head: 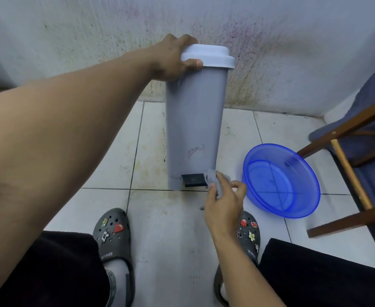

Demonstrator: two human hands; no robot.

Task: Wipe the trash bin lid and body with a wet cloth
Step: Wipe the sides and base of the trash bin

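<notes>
A tall grey trash bin (pixel 194 125) stands on the tiled floor against the wall, with a pale lid (pixel 208 55) on top and a black foot pedal (pixel 193 180) at its base. My left hand (pixel 173 58) grips the lid's left edge, thumb on the rim. My right hand (pixel 224 204) holds a bunched grey cloth (pixel 213 177) against the bin's lower right corner, beside the pedal.
A blue plastic basin (pixel 282 180) holding water sits on the floor right of the bin. A wooden-framed chair (pixel 346 151) with blue fabric stands at the far right. My feet in grey clogs (pixel 113 235) are just before the bin. The wall (pixel 293 52) is stained.
</notes>
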